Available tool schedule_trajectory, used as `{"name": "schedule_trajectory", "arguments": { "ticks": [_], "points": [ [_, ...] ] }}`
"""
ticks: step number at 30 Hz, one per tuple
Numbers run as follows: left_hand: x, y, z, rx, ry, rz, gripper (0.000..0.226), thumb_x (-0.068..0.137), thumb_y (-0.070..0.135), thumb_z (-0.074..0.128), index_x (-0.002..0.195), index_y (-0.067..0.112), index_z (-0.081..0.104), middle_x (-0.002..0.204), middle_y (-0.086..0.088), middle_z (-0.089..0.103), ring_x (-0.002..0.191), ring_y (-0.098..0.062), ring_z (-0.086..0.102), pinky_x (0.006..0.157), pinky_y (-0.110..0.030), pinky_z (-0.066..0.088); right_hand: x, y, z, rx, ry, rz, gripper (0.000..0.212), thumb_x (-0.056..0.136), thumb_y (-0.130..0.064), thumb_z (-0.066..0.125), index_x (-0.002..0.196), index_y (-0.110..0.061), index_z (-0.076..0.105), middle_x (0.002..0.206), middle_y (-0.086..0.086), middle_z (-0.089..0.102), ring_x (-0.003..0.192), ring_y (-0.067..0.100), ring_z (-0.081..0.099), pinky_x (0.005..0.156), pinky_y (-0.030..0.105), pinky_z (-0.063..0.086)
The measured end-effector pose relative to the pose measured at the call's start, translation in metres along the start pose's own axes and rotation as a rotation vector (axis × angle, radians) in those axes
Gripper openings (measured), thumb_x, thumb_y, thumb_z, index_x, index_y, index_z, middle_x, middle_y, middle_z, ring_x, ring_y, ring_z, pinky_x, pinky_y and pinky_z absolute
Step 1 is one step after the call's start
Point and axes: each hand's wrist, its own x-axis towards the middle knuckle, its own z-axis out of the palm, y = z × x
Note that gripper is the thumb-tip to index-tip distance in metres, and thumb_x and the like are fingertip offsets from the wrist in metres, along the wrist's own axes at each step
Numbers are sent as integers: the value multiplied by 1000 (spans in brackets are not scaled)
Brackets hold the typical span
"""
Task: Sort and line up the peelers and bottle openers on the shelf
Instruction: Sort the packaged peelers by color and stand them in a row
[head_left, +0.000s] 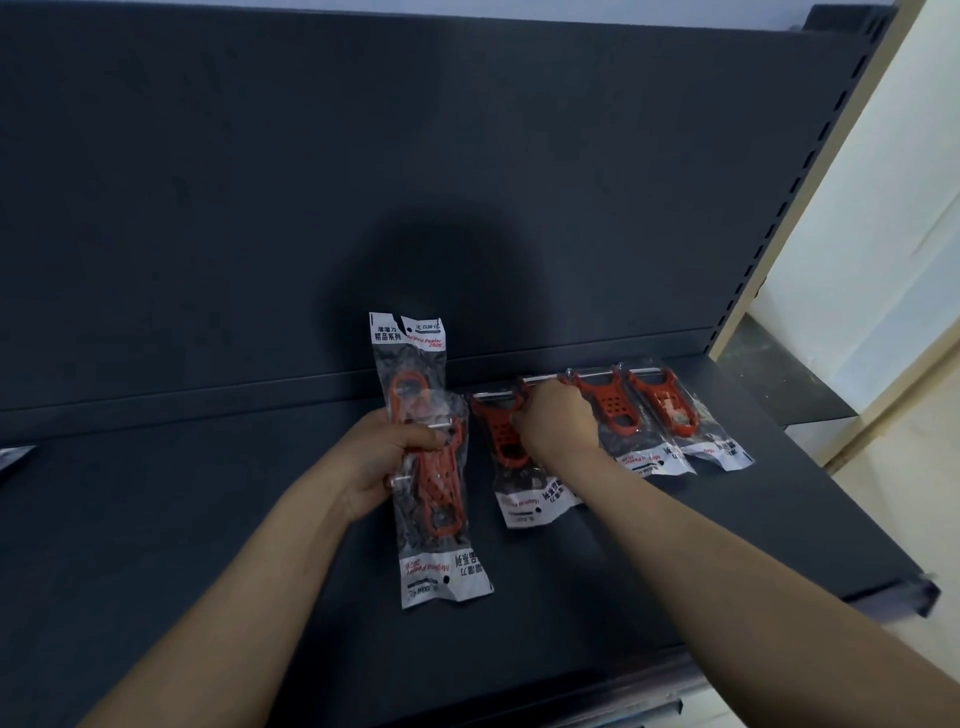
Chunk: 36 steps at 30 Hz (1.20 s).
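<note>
My left hand (387, 457) is shut on a bundle of bagged red peelers (431, 467), held above the dark shelf (208, 509); the clear bags point both up and down. Three bagged red peelers lie in a row along the shelf's back edge. My right hand (556, 418) rests on the leftmost peeler of the row (501, 441), fingers curled over its top. The middle peeler (613, 410) and the right peeler (667, 408) lie just right of that hand, heads toward the back panel. No bottle opener is visible.
The dark back panel (415, 182) rises behind the shelf. A slotted upright (810, 171) marks the right end, with a pale wall beyond. A bit of another package (13, 457) shows at the left edge. The shelf's front lip (883, 592) runs at the lower right.
</note>
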Motion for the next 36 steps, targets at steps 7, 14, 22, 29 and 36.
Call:
{"name": "schedule_trajectory", "arguments": {
  "ticks": [7, 14, 22, 29, 36],
  "points": [
    [2, -3, -1, -11, 7, -6, 19, 80, -8, 60, 93, 4, 67, 79, -11, 72, 69, -21, 69, 67, -34, 59, 8, 4, 4, -25, 74, -44, 23, 93, -25, 54, 97, -6, 66, 94, 13, 68, 87, 31, 64, 66, 32, 49],
    [4, 0, 5, -58, -4, 17, 26, 77, -8, 64, 102, 0, 64, 85, -13, 71, 71, -23, 69, 69, -35, 59, 9, 8, 1, 91, 161, -94, 32, 89, -39, 60, 92, -8, 63, 88, 11, 67, 83, 31, 64, 65, 32, 48],
    [12, 12, 25, -74, -59, 92, 26, 74, -4, 67, 99, 4, 68, 91, -15, 72, 78, -24, 70, 71, -34, 59, -5, -7, -30, 796, -352, -191, 27, 88, -29, 65, 78, -3, 66, 63, 6, 56, 54, 14, 48, 52, 26, 39],
    [15, 17, 54, -31, -185, 81, 40, 71, 18, 72, 108, 4, 64, 98, -16, 71, 81, -25, 70, 68, -35, 58, 6, 16, -47, 700, -178, -142, 12, 86, -16, 67, 77, -8, 69, 54, -3, 54, 39, -2, 43, 45, 14, 37],
    [27, 18, 83, -23, -123, 15, 14, 90, 12, 52, 89, 8, 65, 77, -9, 72, 64, -18, 67, 59, -30, 55, 34, 76, -69, 689, 31, 55, 9, 86, -19, 68, 80, -13, 72, 66, 1, 62, 56, 11, 53, 61, 29, 47]
  ]
}}
